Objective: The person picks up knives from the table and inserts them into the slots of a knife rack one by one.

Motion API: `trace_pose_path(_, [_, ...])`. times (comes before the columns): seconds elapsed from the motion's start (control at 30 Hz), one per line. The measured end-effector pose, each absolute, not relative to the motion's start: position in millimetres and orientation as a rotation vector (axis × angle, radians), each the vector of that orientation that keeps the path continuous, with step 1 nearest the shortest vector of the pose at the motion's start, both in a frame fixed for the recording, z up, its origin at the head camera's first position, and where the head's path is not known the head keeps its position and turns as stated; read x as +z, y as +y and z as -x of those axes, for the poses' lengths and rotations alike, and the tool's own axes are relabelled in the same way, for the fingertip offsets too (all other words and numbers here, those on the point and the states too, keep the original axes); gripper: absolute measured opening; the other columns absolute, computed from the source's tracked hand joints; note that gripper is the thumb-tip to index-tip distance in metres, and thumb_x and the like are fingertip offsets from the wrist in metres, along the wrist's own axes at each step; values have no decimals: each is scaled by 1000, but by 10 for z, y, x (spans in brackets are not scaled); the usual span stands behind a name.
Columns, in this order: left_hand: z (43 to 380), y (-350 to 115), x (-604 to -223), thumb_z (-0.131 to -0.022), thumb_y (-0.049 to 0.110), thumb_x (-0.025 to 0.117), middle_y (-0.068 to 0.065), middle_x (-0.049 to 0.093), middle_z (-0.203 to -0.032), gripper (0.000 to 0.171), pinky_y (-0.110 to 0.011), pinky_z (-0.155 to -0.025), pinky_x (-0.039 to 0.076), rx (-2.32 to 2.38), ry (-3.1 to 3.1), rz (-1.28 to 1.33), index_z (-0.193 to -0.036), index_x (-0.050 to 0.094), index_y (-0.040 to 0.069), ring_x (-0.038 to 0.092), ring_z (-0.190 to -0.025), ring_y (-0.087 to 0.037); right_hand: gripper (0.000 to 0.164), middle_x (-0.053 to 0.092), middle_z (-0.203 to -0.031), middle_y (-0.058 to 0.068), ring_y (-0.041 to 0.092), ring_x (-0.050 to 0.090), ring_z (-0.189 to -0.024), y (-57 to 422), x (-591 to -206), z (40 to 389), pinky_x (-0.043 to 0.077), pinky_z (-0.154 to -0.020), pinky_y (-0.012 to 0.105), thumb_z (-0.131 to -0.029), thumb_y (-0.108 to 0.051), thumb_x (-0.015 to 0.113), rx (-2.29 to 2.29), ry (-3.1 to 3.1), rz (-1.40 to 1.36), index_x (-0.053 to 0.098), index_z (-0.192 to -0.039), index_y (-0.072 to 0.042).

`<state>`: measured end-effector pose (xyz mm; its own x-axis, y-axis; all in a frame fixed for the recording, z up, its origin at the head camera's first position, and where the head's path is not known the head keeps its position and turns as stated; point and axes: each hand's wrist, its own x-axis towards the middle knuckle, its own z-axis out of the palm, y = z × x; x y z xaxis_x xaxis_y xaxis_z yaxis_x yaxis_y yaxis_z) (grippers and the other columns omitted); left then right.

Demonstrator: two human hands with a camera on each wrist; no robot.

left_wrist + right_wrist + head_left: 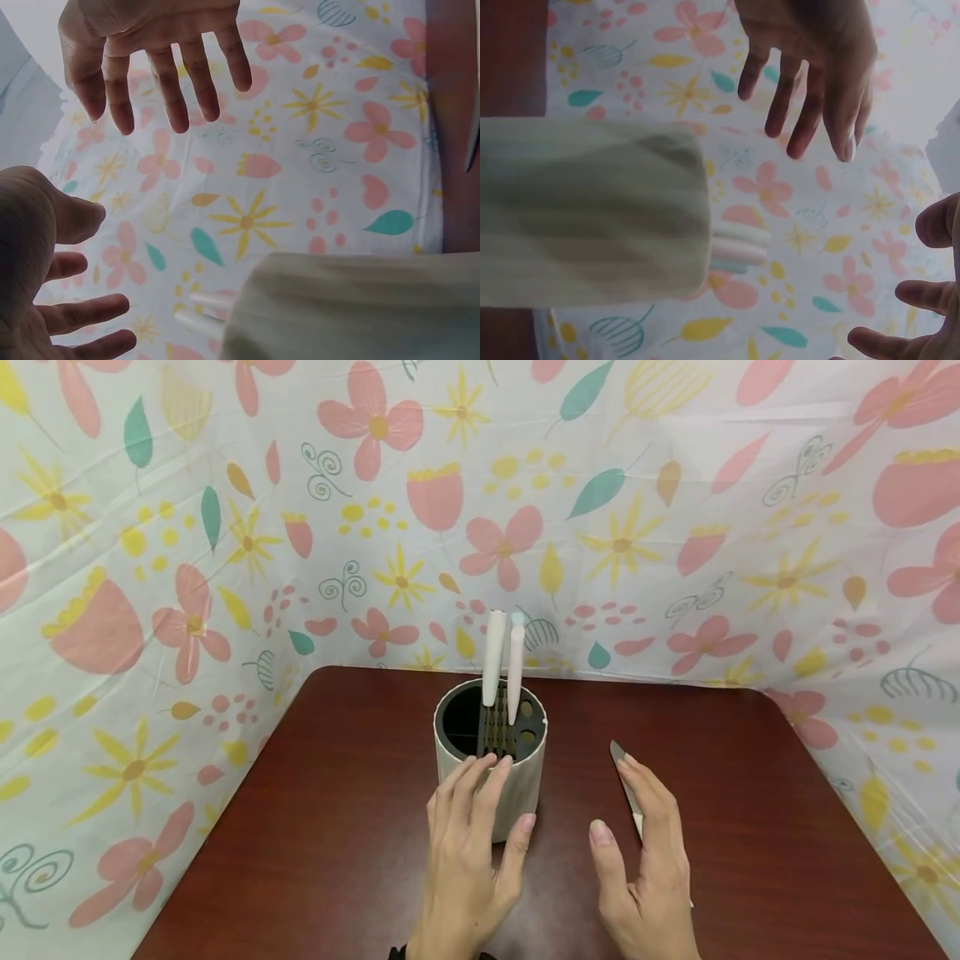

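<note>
A round cream knife block (528, 789) with a black slotted insert stands upright on the table. Handles rise from it: a white knife handle (493, 656), a pink handle (515, 664) and a pale blue handle (518, 619) behind. My left hand (468, 852) is in front of the block, fingers extended and overlapping its near rim in the head view. To the right lies a knife (628, 789) with a grey blade pointing away; its white handle is partly hidden by my right hand (648, 860). That hand hovers with thumb and fingers apart, holding nothing.
The dark reddish-brown table (337, 793) carries the block and the loose knife. A flower-printed cloth (622, 552) hangs along its back and sides. A black band (397, 952) is on the left wrist.
</note>
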<state>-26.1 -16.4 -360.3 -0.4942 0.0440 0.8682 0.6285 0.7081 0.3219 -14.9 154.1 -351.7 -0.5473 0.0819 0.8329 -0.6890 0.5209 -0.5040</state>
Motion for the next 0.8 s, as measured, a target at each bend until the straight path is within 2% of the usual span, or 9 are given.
trace_pose_path(0.13, [231,-155,-3691,-105,32,53,-13,62,-134,44,-46,-102,40,-765,-2003,530,-140,58,6,55,-127,-32,48,55,-144,20,14,47,-141,1598,-3616,119,32,-118,18,-96,-9,60,1090,-1900,-439,52,-139,11])
trace_pose_path(0.4, [208,-179,-3856,-105,32,52,-14,61,-135,45,-46,-103,39,-737,-2017,542,-139,58,3,55,-125,-34,49,56,-142,22,10,48,-139,1733,-3771,102,34,-113,13,-93,-7,62,1093,-1918,-343,54,-139,8])
trace_pose_path(0.6, [177,-185,-4009,-105,34,52,-15,62,-134,47,-44,-102,39,-720,-2039,517,-141,57,3,56,-123,-32,47,58,-141,21,12,48,-139,1796,-3918,95,33,-114,14,-93,-7,63,1065,-1924,-323,56,-137,8])
trace_pose_path(0.8, [142,-180,-4165,-105,34,53,-15,61,-135,48,-41,-103,37,-718,-2096,487,-142,56,4,55,-125,-30,47,57,-139,25,7,45,-140,1814,-4058,62,29,-115,13,-92,-6,63,1045,-1984,-300,57,-138,6])
